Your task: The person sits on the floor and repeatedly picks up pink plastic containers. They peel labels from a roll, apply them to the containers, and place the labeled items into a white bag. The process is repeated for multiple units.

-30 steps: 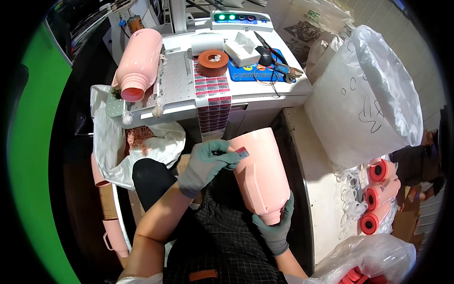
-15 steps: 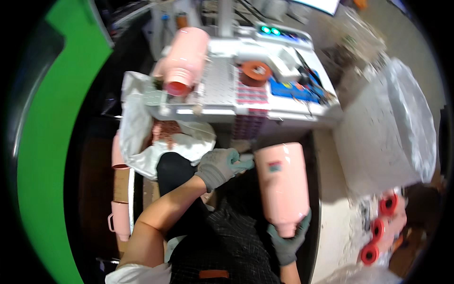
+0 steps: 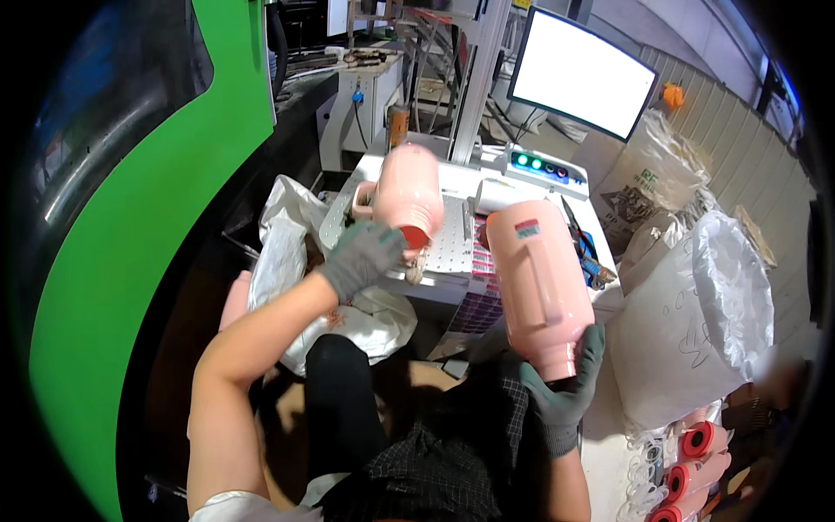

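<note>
My right hand (image 3: 565,383), in a grey glove, grips the lower end of a pink jug shell (image 3: 537,278) with a long handle and a small sticker near its top, held upright over my lap. My left hand (image 3: 365,254), also gloved, reaches forward and closes on the open red-rimmed end of a second pink jug shell (image 3: 407,193) that lies on the white perforated machine plate (image 3: 452,248).
A white monitor (image 3: 581,76) and a box with green lights (image 3: 544,167) stand behind the plate. A white plastic bag (image 3: 291,252) with pink parts hangs at the left, a big clear bag (image 3: 704,322) at the right. Red and pink caps (image 3: 696,461) lie at the lower right. A green panel (image 3: 139,217) fills the left.
My left hand left the jug shell held in my right hand and moved forward to the shell on the plate. The view tilted up, and the held shell now stands more upright.
</note>
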`<state>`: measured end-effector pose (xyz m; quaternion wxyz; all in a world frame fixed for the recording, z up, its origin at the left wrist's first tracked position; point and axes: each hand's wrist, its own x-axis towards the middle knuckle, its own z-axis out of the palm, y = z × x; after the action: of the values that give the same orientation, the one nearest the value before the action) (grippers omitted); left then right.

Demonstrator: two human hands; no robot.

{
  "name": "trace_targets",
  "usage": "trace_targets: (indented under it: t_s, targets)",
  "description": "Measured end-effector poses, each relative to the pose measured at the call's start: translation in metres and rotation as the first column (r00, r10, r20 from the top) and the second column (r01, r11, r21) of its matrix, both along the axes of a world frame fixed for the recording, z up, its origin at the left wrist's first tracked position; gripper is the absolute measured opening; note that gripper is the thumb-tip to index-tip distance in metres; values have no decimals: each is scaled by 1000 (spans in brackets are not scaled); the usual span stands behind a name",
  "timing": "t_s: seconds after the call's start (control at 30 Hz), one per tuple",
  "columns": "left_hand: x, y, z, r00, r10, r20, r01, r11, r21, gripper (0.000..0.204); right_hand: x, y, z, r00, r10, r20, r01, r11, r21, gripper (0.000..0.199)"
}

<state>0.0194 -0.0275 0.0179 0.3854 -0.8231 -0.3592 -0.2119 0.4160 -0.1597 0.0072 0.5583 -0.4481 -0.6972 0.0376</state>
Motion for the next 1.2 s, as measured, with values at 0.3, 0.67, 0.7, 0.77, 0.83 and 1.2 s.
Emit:
trace_targets:
  t_s: [0.3, 0.67, 0.7, 0.77, 0.83, 1.2]
  targets:
    - [67, -226, 28, 754, -199, 626, 549, 713, -436, 21, -161, 126, 46, 805, -49, 591, -64, 984, 169, 95]
    - [51, -219, -37, 454, 185, 872, 666, 579, -470, 28, -286, 196, 11, 459, -58, 887, 92, 996, 18, 86]
    - [56, -215, -44, 406, 222, 886, 748, 476, -462, 29, -281, 198, 8, 429, -70, 901, 137, 990, 12, 84]
    - [74, -209, -41, 436, 229, 870, 778, 391, -492, 25, -251, 216, -12, 582, -104, 806, 115, 992, 46, 86]
    - [73, -200, -28, 502, 182, 846, 792, 296, -534, 34, -248, 213, -18, 653, -103, 751, 114, 993, 37, 77]
    - [49, -170, -46, 514, 268, 815, 827, 95, -554, 75, 5, -46, -59, 947, 0, 320, -17, 999, 49, 57]
